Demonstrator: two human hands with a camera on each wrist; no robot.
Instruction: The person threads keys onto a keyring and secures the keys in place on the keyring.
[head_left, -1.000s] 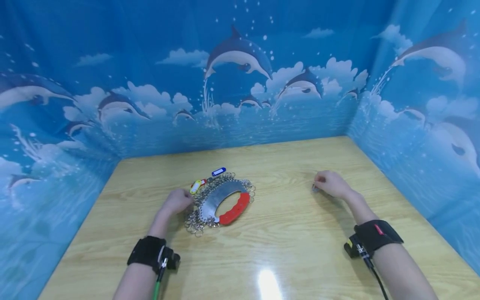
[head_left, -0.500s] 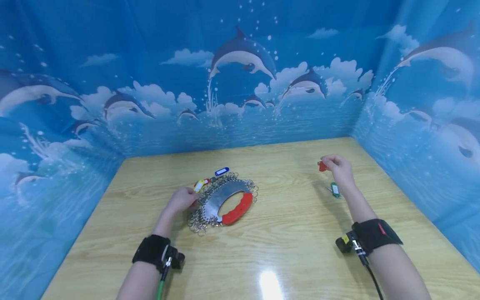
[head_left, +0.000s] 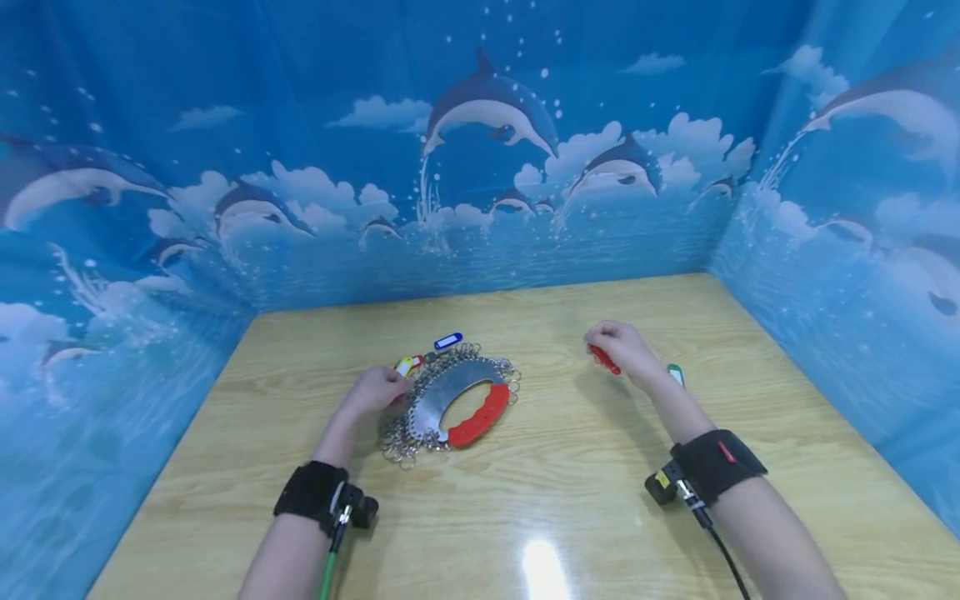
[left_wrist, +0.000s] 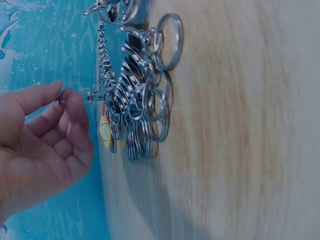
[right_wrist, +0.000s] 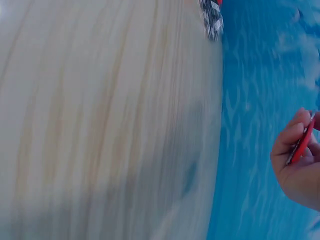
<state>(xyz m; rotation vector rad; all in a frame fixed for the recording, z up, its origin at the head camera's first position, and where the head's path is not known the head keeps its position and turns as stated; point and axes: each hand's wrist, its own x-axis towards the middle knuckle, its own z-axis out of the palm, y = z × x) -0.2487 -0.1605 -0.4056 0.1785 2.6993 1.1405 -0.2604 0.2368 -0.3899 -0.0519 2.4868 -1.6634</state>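
A curved metal key holder (head_left: 437, 400) with a red handle (head_left: 478, 417) lies on the table, its outer edge lined with clasps and split rings (left_wrist: 142, 100). At its left edge is my left hand (head_left: 377, 387), with thumb and forefinger pinching a small ring at the end of one clasp (left_wrist: 102, 94). Yellow (head_left: 405, 367), red (head_left: 418, 360) and blue (head_left: 448, 341) key tags are along the holder's upper left side. To the right, above the table, my right hand (head_left: 624, 344) pinches a red key tag (head_left: 606, 360), also visible edge-on in the right wrist view.
A green key tag (head_left: 676, 373) lies on the wooden table (head_left: 570, 467), partly hidden behind my right forearm. Blue dolphin-print curtain (head_left: 480, 242) closes off the back and sides.
The green key tag has come into view on the table. My right hand first rose with a red key tag, then moved left with it. My left hand stays at the holder's edge.
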